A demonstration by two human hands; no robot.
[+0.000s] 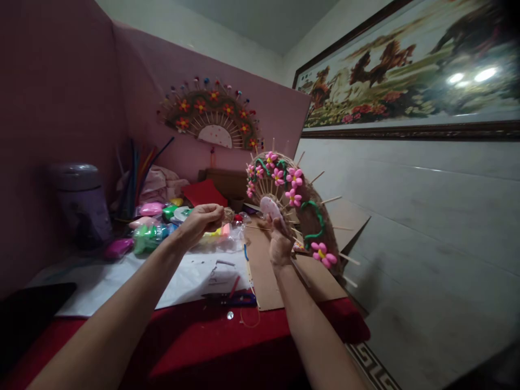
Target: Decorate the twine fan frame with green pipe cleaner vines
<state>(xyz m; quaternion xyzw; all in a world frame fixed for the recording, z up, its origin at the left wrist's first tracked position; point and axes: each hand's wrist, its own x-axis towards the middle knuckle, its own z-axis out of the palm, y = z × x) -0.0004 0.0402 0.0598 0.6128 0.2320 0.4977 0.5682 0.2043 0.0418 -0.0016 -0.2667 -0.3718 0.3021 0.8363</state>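
My right hand grips a handmade fan by its base, holding it upright and tilted above the table. The fan has a brown twine-like band, thin wooden sticks poking past its rim, pink clay flowers and curly green vines. A pale dotted half-round piece covers its base near my fingers. To the left, my left hand is closed in a pinch, apart from the fan; what it holds, if anything, I cannot make out. Just past those fingertips lies a small tan bundle, perhaps twine.
Bags of coloured clay lie left, beside a lidded purple flask and pipe cleaners. White paper, cardboard and dark-handled scissors rest on the red tablecloth. Another fan hangs behind.
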